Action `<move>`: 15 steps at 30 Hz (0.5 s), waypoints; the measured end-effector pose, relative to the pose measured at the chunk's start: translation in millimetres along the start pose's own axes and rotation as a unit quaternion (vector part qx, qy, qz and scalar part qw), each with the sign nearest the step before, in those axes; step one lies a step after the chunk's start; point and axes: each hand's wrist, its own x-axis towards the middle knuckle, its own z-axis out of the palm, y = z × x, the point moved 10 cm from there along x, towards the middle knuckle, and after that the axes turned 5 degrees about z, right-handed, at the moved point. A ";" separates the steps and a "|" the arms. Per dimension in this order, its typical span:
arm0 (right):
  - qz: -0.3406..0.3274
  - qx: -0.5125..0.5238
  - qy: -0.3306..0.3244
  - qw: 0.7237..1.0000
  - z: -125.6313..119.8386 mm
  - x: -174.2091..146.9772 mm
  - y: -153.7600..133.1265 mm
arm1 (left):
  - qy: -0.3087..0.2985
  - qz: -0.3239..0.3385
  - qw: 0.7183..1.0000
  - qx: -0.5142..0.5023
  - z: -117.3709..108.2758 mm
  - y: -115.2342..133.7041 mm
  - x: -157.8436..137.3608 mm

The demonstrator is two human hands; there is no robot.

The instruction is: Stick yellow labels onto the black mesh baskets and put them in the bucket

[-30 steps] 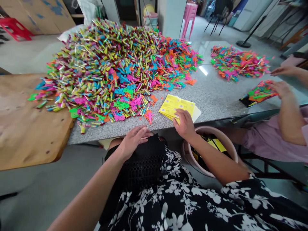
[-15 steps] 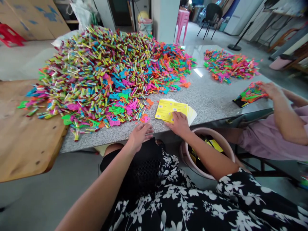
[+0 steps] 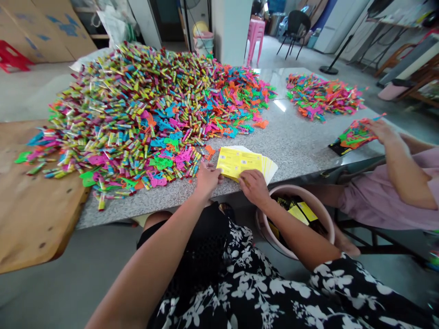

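A fanned stack of yellow printed cards (image 3: 247, 157) lies near the front edge of the grey speckled table, pale edges showing at its right. My left hand (image 3: 207, 179) is at the top card's near left corner, thumb and fingertip closed on it. Curled over the near edge of the same card is my right hand (image 3: 254, 186), its fingers bent and closed there; the thumb is partly hidden. Close beyond my left hand spreads a big heap of small colourful plastic toy pieces and striped tubes (image 3: 137, 109).
A pink bucket (image 3: 329, 224) with black and yellow cards stands below the table edge at right. A co-worker's hand (image 3: 382, 130) holds a black-based bundle of toys (image 3: 355, 135). Another toy pile (image 3: 322, 96) lies far right; a wooden board (image 3: 30, 205) adjoins at left.
My left hand has moved up and right to the near left corner of the yellow card. My right hand has slid back to the card's near edge, fingers curling.
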 end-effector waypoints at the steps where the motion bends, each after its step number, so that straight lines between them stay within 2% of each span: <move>1: 0.009 0.003 0.010 1.000 -2.9 -0.1 1.2 | -0.007 -0.001 1.000 -0.006 -2.7 0.7 -3.2; 4: 0.019 0.000 0.012 1.000 -5.3 0.7 -0.5 | -0.049 -0.015 0.999 -0.013 -10.0 -0.9 -15.5; 8: -0.020 0.001 -0.022 1.000 0.2 2.2 -15.9 | -0.080 -0.022 0.996 0.019 -21.3 -7.0 -28.2; 12: -0.038 0.024 -0.023 0.999 -1.8 6.2 -26.2 | -0.067 0.002 0.992 0.106 -31.6 -8.1 -26.8; 15: -0.039 0.045 -0.018 0.998 -6.5 11.1 -28.3 | -0.047 0.048 0.974 0.217 -39.7 2.4 -22.7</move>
